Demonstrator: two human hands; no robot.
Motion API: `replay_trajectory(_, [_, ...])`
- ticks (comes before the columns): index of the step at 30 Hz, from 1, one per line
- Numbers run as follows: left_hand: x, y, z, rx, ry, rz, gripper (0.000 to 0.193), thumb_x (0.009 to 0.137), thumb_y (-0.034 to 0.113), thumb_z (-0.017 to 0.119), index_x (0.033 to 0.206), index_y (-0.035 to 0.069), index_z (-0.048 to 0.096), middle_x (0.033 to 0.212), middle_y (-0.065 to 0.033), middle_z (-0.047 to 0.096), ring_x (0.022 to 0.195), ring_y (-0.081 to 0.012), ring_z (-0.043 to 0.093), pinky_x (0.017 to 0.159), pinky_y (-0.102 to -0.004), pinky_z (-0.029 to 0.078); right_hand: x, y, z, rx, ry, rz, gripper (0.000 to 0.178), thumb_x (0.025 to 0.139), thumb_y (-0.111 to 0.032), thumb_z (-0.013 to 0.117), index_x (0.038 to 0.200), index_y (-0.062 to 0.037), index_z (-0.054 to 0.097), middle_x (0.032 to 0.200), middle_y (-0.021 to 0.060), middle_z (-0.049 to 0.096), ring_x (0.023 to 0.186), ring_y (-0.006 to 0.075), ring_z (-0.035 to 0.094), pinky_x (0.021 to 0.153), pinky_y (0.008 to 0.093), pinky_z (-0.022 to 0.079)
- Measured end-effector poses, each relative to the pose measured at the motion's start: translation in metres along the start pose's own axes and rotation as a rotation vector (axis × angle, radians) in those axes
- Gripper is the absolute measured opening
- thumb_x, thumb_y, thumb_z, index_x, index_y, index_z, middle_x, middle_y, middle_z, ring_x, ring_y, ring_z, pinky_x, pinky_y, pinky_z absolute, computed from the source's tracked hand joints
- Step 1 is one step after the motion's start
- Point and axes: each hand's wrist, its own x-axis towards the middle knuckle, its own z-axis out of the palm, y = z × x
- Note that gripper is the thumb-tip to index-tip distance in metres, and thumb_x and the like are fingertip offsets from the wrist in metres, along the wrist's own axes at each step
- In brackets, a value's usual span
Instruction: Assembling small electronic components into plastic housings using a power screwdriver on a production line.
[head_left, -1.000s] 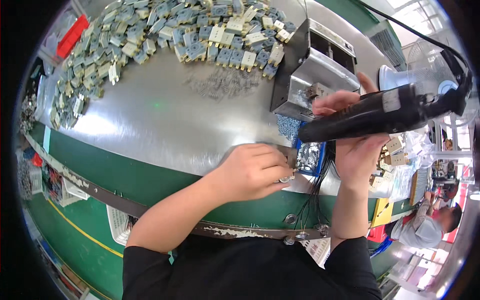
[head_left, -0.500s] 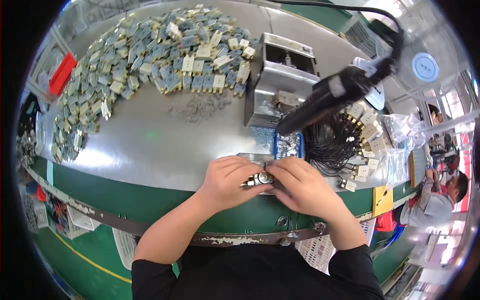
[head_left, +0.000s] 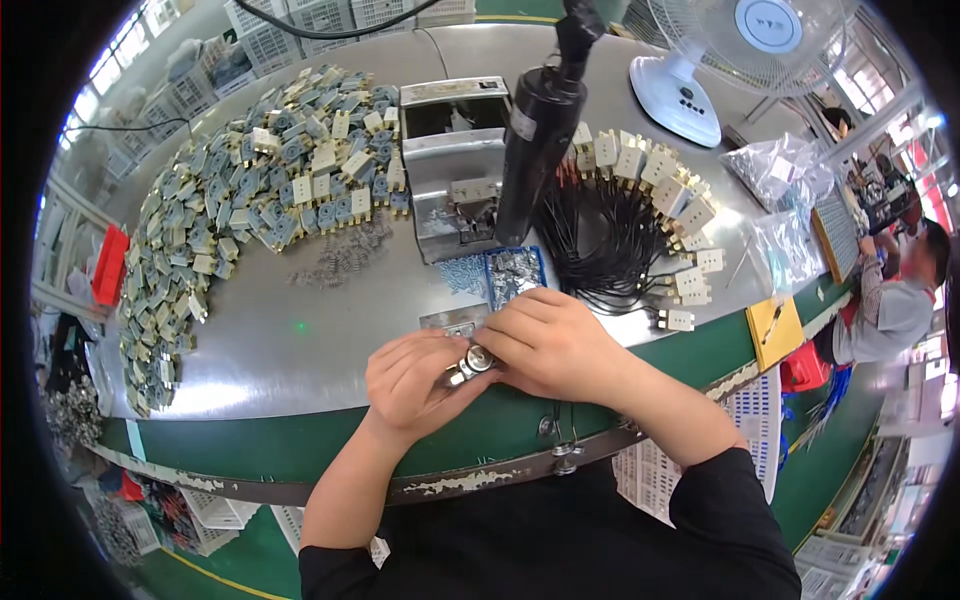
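At the near edge of the table, my left hand (head_left: pixel 415 380) has its fingers curled around a small metal part with a round silver disc (head_left: pixel 478 358). Fingers of my right hand (head_left: pixel 540 345) press on that same part from the other side. Much of the part is hidden by the fingers. Just beyond my hands lies a flat metal plate (head_left: pixel 450 320), partly covered. A blue-rimmed tray (head_left: pixel 542 262) of small shiny pieces stands past my right hand, with loose small screws (head_left: pixel 463 273) to its left.
Grey-and-cream blocks (head_left: pixel 290 195) are heaped at left, small clear pieces (head_left: pixel 345 255) before them. A metal box fixture (head_left: pixel 455 160) and black cylindrical tool (head_left: pixel 530 150) stand ahead. Black-wired blocks (head_left: pixel 595 240), a fan (head_left: pixel 680 100), plastic bags (head_left: pixel 785 175), a yellow pad (head_left: pixel 775 330) and a co-worker (head_left: pixel 890 300) are rightward.
The whole view has shifted, so the table things appear further left and the fan shows more fully. Both hands stay on the metal part, which now looks more tilted.
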Motion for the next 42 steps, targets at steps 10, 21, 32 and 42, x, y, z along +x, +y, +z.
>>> replay_trajectory(10, [-0.018,-0.013,0.001,-0.103,-0.123,0.018,0.051,0.083,0.046,0.082,0.106,0.001,0.072,0.091,-0.0108,0.079,0.084,-0.0320,0.078,0.082,-0.0416,0.063,-0.064,0.069,-0.077,-0.812,0.655,0.641,0.034,0.077,-0.022,0.087,0.104,-0.0086,0.073,0.098,0.0073,0.071,0.101,0.0304,0.065,0.096,0.0444,0.046])
replay_trajectory(21, [-0.019,-0.002,0.009,-0.231,-0.157,0.022,0.033,0.071,0.027,0.090,0.094,0.008,0.076,0.085,-0.0045,0.074,0.074,-0.0236,0.073,0.075,-0.0380,0.063,-0.131,0.038,-0.051,-0.961,0.792,0.536,0.044,0.083,-0.005,0.082,0.125,-0.0042,0.068,0.111,0.0116,0.069,0.105,0.0293,0.065,0.092,0.0391,0.050])
replay_trajectory(32, [-0.027,0.067,0.040,-0.386,-0.498,0.029,0.032,0.083,0.025,0.087,0.109,0.010,0.076,0.073,0.0031,0.059,0.057,-0.0153,0.057,0.055,-0.0302,0.046,-0.064,-0.006,-0.058,0.161,0.015,0.631,0.024,0.087,-0.002,0.077,0.110,-0.0010,0.070,0.084,0.0105,0.072,0.074,0.0207,0.070,0.066,0.0306,0.051])
replay_trajectory(42, [0.006,0.055,0.019,-0.652,-0.294,-0.308,0.029,0.077,0.016,0.094,0.093,0.007,0.070,0.066,-0.0020,0.062,0.051,-0.0179,0.058,0.051,-0.0299,0.042,-0.061,-0.001,-0.042,0.394,-0.172,0.624,0.028,0.086,-0.005,0.080,0.113,-0.0018,0.072,0.090,0.0131,0.071,0.080,0.0282,0.071,0.072,0.0382,0.056])
